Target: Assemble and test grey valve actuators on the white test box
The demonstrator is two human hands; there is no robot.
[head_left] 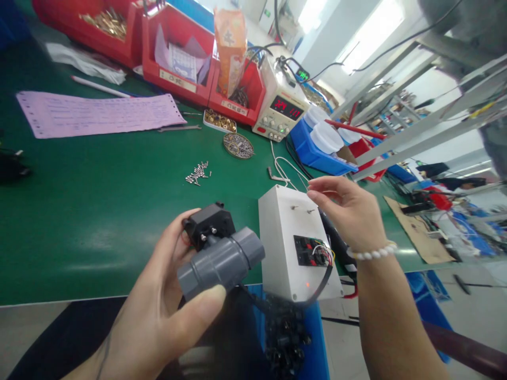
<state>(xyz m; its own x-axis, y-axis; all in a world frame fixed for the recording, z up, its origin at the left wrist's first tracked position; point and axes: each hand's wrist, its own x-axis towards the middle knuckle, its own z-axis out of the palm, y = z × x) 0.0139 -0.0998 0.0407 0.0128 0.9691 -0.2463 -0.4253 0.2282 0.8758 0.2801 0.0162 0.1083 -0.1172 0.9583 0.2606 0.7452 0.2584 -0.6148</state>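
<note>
My left hand (pixel 170 306) is wrapped round a grey plastic valve (pixel 222 264) with a black actuator box (pixel 209 224) on it, held above the table's front edge. Just right of it stands a white control box (pixel 277 237) with two small toggle switches on top and a black-and-red terminal block (pixel 312 250) with coloured wires. Over the box's far right corner is my right hand (pixel 348 211), a beaded bracelet at its wrist. Its thumb and index finger are brought close together; whether anything small is between them cannot be made out.
Loose screws (pixel 198 173), a round dish of small parts (pixel 238 145) and a pink paper sheet (pixel 103 113) lie on the green table (pixel 99 211). Behind are red bins (pixel 178 68) and a power supply (pixel 277 105). Below, a blue crate (pixel 319 338) holds black parts.
</note>
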